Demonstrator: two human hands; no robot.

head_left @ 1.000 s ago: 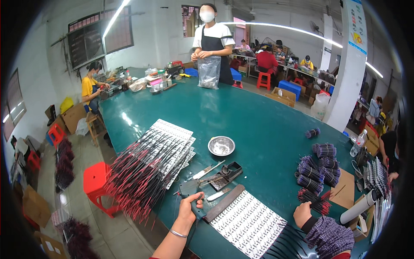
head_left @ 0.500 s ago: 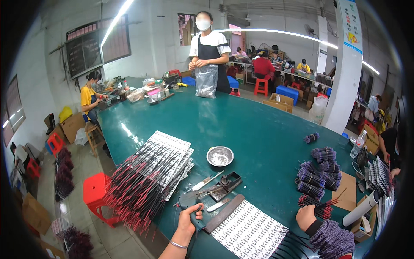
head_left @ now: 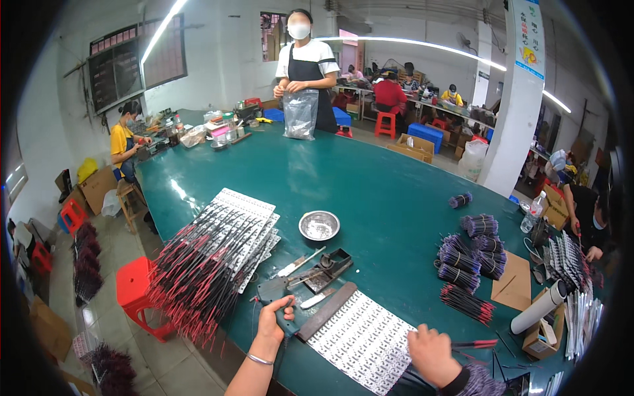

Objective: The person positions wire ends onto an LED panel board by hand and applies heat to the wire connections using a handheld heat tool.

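Observation:
My left hand (head_left: 271,328) is wrapped round the handle of a grey-teal glue gun (head_left: 269,289), its nozzle pointing right. My right hand (head_left: 432,354) is closed on a few thin black wires with red ends (head_left: 479,344), which stick out to its right. It is at the right edge of a white sheet (head_left: 363,340) printed with rows of dark marks; its fingertips hide that edge. A dark flat bar (head_left: 328,310) lies along the sheet's left edge. More black wires run from under my right hand toward the lower edge.
A stack of sheets (head_left: 246,212) with red-tipped wires lies left. Ahead are a metal bowl (head_left: 319,226), a black tray (head_left: 333,272) and a knife (head_left: 319,296). Right are purple wire bundles (head_left: 460,254), a red-tipped bundle (head_left: 466,303) and a white tube (head_left: 538,307). A person (head_left: 305,72) stands opposite.
My right hand has moved left from the red-tipped bundle to the sheet's right edge, bringing wires along. My left hand keeps hold of the glue gun. The whole view has shifted slightly.

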